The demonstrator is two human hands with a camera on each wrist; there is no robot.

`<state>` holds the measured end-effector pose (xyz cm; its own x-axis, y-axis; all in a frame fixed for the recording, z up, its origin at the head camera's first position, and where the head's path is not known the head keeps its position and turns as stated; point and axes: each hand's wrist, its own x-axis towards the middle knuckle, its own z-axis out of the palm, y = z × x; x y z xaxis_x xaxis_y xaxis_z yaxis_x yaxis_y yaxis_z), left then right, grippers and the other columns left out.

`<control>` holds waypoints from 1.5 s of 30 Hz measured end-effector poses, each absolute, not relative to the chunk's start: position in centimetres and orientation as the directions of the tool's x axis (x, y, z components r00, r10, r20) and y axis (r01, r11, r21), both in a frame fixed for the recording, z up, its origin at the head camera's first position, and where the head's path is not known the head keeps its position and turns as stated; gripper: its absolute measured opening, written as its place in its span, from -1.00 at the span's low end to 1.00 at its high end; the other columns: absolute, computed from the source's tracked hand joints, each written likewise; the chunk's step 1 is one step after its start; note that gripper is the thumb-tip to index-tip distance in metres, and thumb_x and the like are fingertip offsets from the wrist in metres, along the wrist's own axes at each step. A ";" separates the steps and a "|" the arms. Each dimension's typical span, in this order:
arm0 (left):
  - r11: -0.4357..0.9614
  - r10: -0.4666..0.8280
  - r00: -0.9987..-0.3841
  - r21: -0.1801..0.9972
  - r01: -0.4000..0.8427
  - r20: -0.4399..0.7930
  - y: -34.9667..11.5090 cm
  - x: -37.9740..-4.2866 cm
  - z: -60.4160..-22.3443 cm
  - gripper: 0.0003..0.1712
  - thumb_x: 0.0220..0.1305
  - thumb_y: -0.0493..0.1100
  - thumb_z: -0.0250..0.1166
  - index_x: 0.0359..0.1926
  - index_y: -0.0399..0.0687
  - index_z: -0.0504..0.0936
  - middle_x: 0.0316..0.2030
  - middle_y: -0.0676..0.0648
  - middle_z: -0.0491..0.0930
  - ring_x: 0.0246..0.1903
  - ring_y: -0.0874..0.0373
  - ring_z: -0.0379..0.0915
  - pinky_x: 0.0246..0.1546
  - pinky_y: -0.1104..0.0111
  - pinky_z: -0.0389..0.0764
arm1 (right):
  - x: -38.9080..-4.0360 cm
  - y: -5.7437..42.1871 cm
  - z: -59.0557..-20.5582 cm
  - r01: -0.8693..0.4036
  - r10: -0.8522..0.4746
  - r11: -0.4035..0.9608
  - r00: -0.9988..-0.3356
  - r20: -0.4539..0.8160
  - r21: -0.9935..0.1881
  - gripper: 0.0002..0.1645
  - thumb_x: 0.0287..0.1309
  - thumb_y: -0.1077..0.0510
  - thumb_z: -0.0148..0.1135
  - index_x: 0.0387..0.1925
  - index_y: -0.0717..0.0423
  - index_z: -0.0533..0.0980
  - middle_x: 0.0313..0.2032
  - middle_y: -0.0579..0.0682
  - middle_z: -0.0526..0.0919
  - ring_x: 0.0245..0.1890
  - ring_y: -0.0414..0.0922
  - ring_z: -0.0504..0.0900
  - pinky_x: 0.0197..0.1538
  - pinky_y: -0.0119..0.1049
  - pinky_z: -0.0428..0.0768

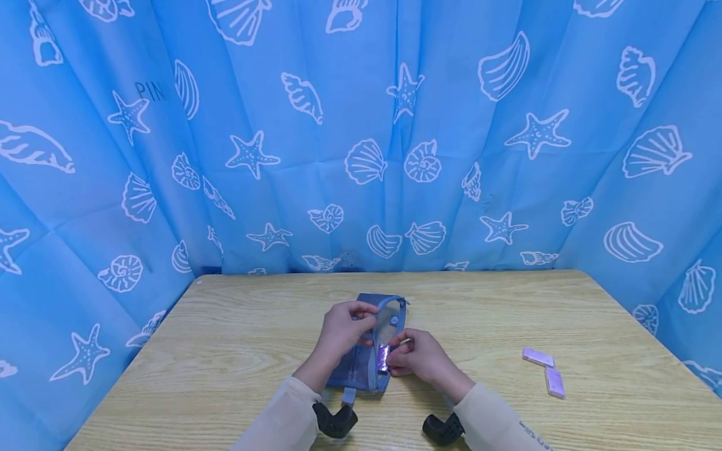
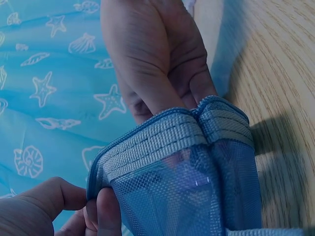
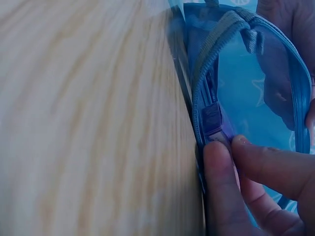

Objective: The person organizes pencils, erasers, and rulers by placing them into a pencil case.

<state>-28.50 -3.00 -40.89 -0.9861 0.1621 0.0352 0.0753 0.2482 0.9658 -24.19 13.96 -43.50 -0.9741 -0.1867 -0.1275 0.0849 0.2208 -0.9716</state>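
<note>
A blue mesh zip pouch (image 1: pixel 344 369) lies on the table with its zipped mouth spread open. My left hand (image 1: pixel 350 329) pinches one edge of that mouth; in the left wrist view its thumb and fingers (image 2: pixel 109 209) grip the zip edge. Between the thumb and fingertips of my right hand (image 1: pixel 420 357) is a small shiny purple packet (image 1: pixel 383 358). The right wrist view has the packet (image 3: pixel 212 118) inside the pouch opening, beside the zip edge. Fingers of the right hand (image 2: pixel 152 59) reach past the rim in the left wrist view, and the mesh partly veils them.
Two small lilac boxes (image 1: pixel 538 357) (image 1: pixel 555 382) lie on the wooden table (image 1: pixel 237 351) to the right, their ends close together. A blue shell-patterned curtain (image 1: pixel 361 125) hangs behind the table. Black camera mounts (image 1: pixel 335 421) jut out below both wrists.
</note>
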 end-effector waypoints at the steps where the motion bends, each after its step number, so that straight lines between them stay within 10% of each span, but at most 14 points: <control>1: 0.248 0.162 -0.986 0.966 0.075 0.034 -3.0 -28.5 -40.9 -0.70 0.12 -0.32 0.27 -0.10 -0.25 0.72 -0.37 -0.04 0.57 -0.34 0.05 0.66 -0.49 0.32 0.74 | -24.2 13.9 -43.5 0.086 -0.191 0.216 -0.973 -0.128 -0.973 -0.73 0.17 0.47 0.19 -0.08 0.49 0.42 -0.40 0.15 0.67 -0.47 -0.12 0.70 -0.27 -0.18 0.77; 19: 0.255 0.154 -0.987 0.964 0.077 0.038 -3.0 -28.4 -40.7 -0.73 0.10 -0.32 0.28 -0.14 -0.20 0.73 -0.38 -0.04 0.57 -0.39 0.10 0.64 -0.50 0.31 0.74 | -24.5 14.9 -42.5 0.059 -0.180 0.220 -0.979 -0.100 -0.974 -0.71 0.13 0.43 0.18 -0.09 0.50 0.44 -0.38 0.14 0.61 -0.42 -0.09 0.71 -0.25 -0.17 0.77; 33: 0.259 0.154 -0.987 0.963 0.080 0.041 -3.0 -28.4 -40.8 -0.75 0.11 -0.31 0.27 -0.16 -0.16 0.74 -0.39 -0.03 0.57 -0.37 0.08 0.65 -0.51 0.32 0.74 | -25.7 22.6 -38.8 -0.036 -0.007 0.770 -0.999 0.049 -0.637 -0.78 0.13 0.26 0.28 -0.16 0.26 0.58 -0.37 0.03 0.64 -0.41 -0.10 0.57 -0.39 -0.23 0.55; 45: 0.254 0.153 -0.987 0.964 0.079 0.041 -3.0 -28.5 -40.7 -0.75 0.10 -0.31 0.26 -0.17 -0.15 0.74 -0.40 -0.02 0.56 -0.37 0.09 0.64 -0.51 0.31 0.74 | -25.1 30.6 -37.7 0.057 0.033 0.847 -0.998 -0.055 -0.529 -0.82 0.09 0.29 0.20 -0.24 0.32 0.57 -0.25 0.26 0.64 -0.31 0.06 0.57 -0.32 -0.12 0.55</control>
<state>-28.52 -3.05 -40.71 -0.9873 0.1534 0.0408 0.0794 0.2543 0.9639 -25.14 30.65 -37.75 -0.9979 0.0331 -0.0555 0.0575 0.8465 -0.5293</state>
